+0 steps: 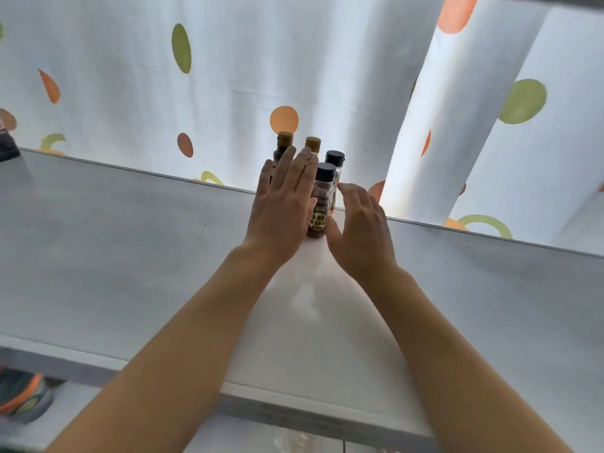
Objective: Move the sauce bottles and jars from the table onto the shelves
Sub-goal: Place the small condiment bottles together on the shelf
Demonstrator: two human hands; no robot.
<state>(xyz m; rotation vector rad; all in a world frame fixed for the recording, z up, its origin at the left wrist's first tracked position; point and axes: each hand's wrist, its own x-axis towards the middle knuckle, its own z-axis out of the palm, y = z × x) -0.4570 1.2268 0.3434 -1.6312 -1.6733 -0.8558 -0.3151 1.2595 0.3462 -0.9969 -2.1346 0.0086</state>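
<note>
4 small sauce bottles stand bunched together near the back edge of the shelf (130, 243), all upright. The nearest, a black-capped bottle (322, 204) with dark contents and a yellow label, sits between the person's hands. Just behind it is a second black-capped bottle (336, 161), and to the left stand 2 gold-capped bottles (285, 142) (312, 144), largely hidden by fingers.

The left hand (282, 204) is flat, fingers straight and together, laid against the left side of the cluster; I cannot tell how firmly it presses. The right hand (361, 223) is relaxed and spread just to the right of the nearest bottle, gripping nothing.

These bottles look light, stiff and smooth, glass or hard plastic I would guess, so likely slick and breakable. They are tall and narrow, which makes them easy to topple when nudged high up. I would take each around the labelled middle, or push low on the body rather than at the cap.

The shelf is a smooth pale grey board, faintly glossy, so bottles should slide on it easily, and nothing guards the back edge. Behind hangs a white curtain (228, 76) with orange and green dots, lit from behind. Some shoes (23, 393) show on a lower level at the left
</note>
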